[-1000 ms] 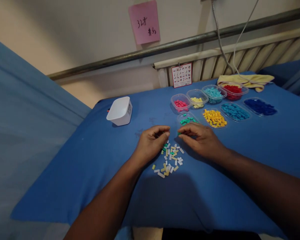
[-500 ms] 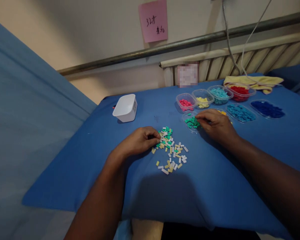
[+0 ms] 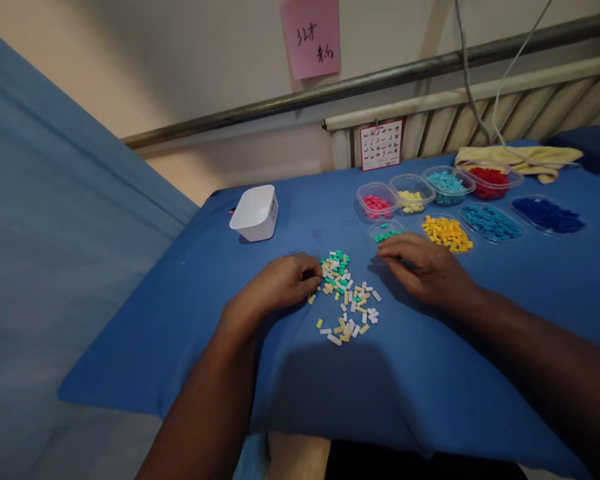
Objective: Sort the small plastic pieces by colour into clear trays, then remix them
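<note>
A mixed pile of small white, pale yellow and green toy building bricks [image 3: 337, 270] lies on the blue cloth. My left hand [image 3: 295, 279] rests at the pile's left edge. Its thumb and fingers are curled together, and what they hold, if anything, is hidden. Over the cloth to the right, my right hand [image 3: 420, 267] hovers just in front of the clear tub of green bricks [image 3: 386, 235], partly covering it. Its thumb and fingertips are slightly apart, with nothing visible between them. Looser white and yellow bricks [image 3: 347, 330] are scattered nearer me.
A white plastic box [image 3: 255, 217] stands at the back left. Clear tubs hold pink [image 3: 377, 207], yellow [image 3: 411, 200], light blue [image 3: 447, 185], red [image 3: 490, 181], orange-yellow [image 3: 447, 232], blue [image 3: 491, 221] and dark blue bricks [image 3: 547, 213]. A yellow cloth [image 3: 520, 160] lies behind them.
My right hand has drawn back from the green tub towards me and the pile, uncovering the orange-yellow tub. My left hand stays at the pile. The view has shifted slightly.
</note>
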{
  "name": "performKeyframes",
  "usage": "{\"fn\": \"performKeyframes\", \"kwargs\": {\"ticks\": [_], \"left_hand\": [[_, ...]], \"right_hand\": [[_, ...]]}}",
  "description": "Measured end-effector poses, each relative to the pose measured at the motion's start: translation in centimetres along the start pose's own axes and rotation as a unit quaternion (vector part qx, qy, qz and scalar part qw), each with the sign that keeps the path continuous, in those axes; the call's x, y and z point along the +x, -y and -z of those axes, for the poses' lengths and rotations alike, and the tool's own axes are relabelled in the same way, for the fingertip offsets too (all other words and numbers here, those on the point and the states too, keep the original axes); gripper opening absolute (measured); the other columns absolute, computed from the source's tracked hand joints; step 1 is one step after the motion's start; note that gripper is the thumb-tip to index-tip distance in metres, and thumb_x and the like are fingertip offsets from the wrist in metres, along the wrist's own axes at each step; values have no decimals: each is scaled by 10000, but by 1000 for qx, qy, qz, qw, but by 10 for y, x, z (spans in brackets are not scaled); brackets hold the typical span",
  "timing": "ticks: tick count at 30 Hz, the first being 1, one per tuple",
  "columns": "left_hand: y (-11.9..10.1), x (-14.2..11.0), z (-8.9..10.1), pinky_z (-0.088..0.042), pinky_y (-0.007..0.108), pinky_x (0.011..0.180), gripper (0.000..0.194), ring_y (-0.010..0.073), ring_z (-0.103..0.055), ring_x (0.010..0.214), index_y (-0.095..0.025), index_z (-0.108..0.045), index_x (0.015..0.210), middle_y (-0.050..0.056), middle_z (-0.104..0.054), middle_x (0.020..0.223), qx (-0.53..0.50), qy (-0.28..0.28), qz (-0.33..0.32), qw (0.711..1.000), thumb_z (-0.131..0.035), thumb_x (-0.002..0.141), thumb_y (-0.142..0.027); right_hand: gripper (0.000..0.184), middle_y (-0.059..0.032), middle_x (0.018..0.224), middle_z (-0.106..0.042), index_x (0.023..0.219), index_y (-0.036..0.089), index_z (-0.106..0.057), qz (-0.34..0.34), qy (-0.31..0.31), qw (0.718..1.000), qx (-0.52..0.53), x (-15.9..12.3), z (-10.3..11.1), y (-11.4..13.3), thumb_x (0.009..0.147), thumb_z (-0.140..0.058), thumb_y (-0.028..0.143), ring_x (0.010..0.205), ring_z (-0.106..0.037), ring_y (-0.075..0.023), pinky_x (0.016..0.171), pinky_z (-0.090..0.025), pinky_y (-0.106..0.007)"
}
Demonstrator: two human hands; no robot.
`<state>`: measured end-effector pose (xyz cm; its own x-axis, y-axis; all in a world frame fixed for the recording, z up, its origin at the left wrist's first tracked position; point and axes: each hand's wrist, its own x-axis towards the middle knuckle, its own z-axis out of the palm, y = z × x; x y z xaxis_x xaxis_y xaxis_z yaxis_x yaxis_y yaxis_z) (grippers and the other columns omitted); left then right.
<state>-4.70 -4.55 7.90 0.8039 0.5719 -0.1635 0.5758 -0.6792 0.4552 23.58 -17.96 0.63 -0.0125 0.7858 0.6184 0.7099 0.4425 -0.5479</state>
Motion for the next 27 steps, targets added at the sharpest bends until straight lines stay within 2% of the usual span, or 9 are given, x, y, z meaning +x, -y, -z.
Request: {"fn": "performKeyframes", "kwargs": {"ticks": [4,7,11,14,18,21,23,25,27], "left_hand": [[-1,-2,1,-450,309,717,186,190,-645,784,-204,-784,1011,62,-755,962,53,-12,3,999,-622,959,-279],[-5,-2,0,-437,314,713,204,196,-645,787,-207,-786,1073,64,-758,965,61,-1,-2,998,-643,963,-301],[-10,-1,-2,-417,316,696,214,198,-638,777,-200,-778,1083,64,-753,949,75,12,6,997,-627,950,-272],[-11,-1,-1,-401,324,672,197,193,-614,735,-189,-769,1019,64,-746,908,79,11,11,997,-606,918,-233],[-10,-2,2,-394,318,637,190,181,-587,695,-183,-768,978,56,-736,861,51,-7,27,998,-614,874,-222],[-10,-2,2,-416,289,630,204,165,-594,697,-180,-766,1023,37,-727,840,-65,-23,36,997,-638,880,-250],[-12,1,-3,-446,271,646,231,147,-598,700,-169,-750,1070,30,-715,842,-202,-31,28,978,-682,913,-324],[-17,5,-11,-455,261,647,309,127,-583,683,-153,-728,1098,23,-690,824,-326,-32,16,945,-740,925,-409],[-22,10,-23,-435,251,634,341,107,-548,658,-147,-721,1088,7,-655,790,-387,-25,4,922,-781,922,-439]], "right_hand": [[219,-87,1113,-826,1168,264,-801,9,65,998,16,-1,-10,12,1060,-615,226,1024,-774,-280,926,-638,-477],[262,-95,1187,-825,1292,262,-769,39,109,993,26,4,-21,20,1077,-621,246,1090,-757,-287,985,-612,-502],[425,-87,1337,-792,1446,283,-698,104,191,975,57,8,-33,28,1053,-595,159,1246,-711,-284,1085,-570,-523],[479,-89,1316,-800,1429,272,-714,106,216,969,47,7,-37,29,1009,-583,83,1224,-716,-281,1066,-576,-501],[367,-81,1194,-830,1323,261,-754,90,184,978,37,3,-37,26,1049,-564,109,1080,-749,-259,967,-608,-453],[265,-78,1111,-833,1225,253,-779,59,147,986,51,3,-35,26,1078,-576,165,1004,-762,-245,908,-619,-432],[246,-71,1105,-832,1196,258,-783,22,115,990,76,4,-35,28,1057,-604,163,1009,-769,-237,908,-621,-421],[240,-64,1108,-830,1192,265,-784,-32,71,991,113,4,-36,31,1021,-645,168,1006,-776,-229,905,-628,-409],[242,-61,1091,-828,1202,260,-778,-101,33,979,174,5,-39,32,984,-691,205,962,-783,-218,876,-641,-398]]}}
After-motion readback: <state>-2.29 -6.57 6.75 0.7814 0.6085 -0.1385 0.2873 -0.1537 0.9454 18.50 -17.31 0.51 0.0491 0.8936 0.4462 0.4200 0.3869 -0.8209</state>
